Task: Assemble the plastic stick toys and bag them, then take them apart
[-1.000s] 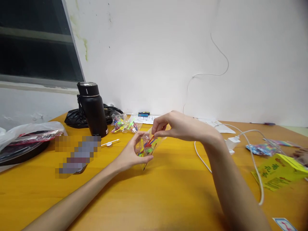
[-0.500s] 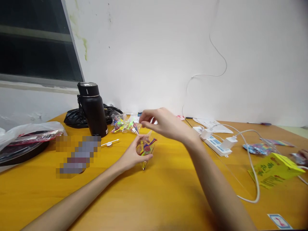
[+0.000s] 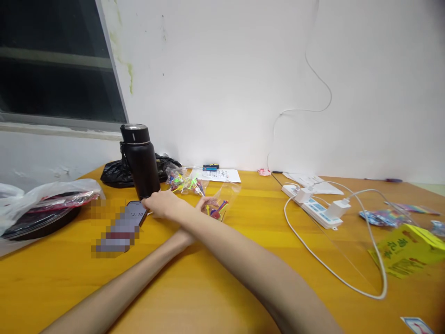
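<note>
The person's left hand is holding a clear, thin plastic bag with small bright plastic pieces in red, blue and yellow, near the middle of a shiny yellow-brown wooden table. Its fingers are bending against the bag's nine o'clock side; the right arm is hiding the thumb, so one cannot tell how they are pinching. The right arm is crossing over the left one, and the right hand is sitting at nine o'clock from the bag. Its fingers are lying close together, but one cannot tell if they are pinching anything. A small white bit is peeking out below them. A flat, dark-rimmed phone is lying just beside their tips, and a tall black bottle is standing at eleven o'clock from that hand. From the bag, a white power strip is lying at three o'clock.
</note>
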A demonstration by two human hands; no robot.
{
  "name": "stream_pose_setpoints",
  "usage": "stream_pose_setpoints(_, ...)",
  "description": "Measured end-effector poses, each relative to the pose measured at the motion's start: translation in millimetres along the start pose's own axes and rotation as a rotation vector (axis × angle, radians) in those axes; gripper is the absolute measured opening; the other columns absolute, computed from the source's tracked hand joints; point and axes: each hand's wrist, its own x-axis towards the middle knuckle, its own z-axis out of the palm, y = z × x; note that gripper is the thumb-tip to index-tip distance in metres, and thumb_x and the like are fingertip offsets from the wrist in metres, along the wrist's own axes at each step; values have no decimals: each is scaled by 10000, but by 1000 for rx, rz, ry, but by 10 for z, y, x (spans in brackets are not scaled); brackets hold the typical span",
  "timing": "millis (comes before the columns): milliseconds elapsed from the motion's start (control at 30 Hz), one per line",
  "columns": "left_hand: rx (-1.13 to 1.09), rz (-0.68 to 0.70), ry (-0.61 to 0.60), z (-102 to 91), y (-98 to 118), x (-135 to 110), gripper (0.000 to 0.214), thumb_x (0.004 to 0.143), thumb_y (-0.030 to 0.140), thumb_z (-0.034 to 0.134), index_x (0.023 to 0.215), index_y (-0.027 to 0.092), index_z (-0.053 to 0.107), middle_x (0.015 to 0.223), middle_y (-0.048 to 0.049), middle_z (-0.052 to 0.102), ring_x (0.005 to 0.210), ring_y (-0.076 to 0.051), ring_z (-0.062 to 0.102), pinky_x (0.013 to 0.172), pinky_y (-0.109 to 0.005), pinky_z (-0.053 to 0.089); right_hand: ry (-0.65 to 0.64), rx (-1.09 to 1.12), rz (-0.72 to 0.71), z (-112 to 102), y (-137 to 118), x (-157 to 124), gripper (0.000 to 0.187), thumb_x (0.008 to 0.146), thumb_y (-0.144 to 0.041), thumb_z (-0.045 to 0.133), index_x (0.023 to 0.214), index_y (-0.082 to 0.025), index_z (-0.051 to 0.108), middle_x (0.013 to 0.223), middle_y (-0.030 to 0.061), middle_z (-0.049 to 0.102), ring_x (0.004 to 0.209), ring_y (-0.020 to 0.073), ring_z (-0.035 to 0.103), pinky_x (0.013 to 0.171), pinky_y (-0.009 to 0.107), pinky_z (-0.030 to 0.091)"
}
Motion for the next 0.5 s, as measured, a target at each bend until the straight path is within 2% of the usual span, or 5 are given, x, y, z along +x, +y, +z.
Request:
stream_pose_setpoints(133, 96, 64, 5, -45, 29, 2, 611, 634, 250, 816, 1188, 272, 559, 1273, -41, 634, 1262, -283, 551, 1140, -447, 363, 50, -29, -28, 95, 55, 38, 154, 918, -109, 551, 998, -98, 683, 1060, 182, 726, 1011, 329, 721, 784, 433, 601)
stream_pose_setpoints(300, 76, 43, 3, -15, 105, -14, 682, 585, 272, 877, 1178, 270, 541, 1235, -63, 645, 1286, -306, 537, 1155, -492, 350, 176, -61, -13, 214, 43, -112, 259, 952, -85, 464, 1151, -92, 629, 1152, 163, 686, 1043, 302, 705, 798, 425, 599)
stream_pose_setpoints(400, 57, 40, -1, -5, 103, -29, 681, 562, 273, 895, 1152, 281, 556, 1186, -58, 664, 1283, -311, 540, 1162, -506, 341, 144, -50, 41, 236, 6, -149, 282, 961, -74, 454, 1213, -92, 579, 1136, 163, 693, 1036, 290, 709, 792, 413, 591)
stream_pose_setpoints(500, 40, 22, 1, -20, 66, -10, 700, 549, 266, 900, 1160, 280, 559, 1219, -62, 648, 1285, -313, 534, 1172, -510, 325, 82, -27, 53, 208, 4, -139, 248, 950, -48, 455, 1123, -96, 627, 1077, 166, 716, 1007, 289, 718, 786, 390, 574)
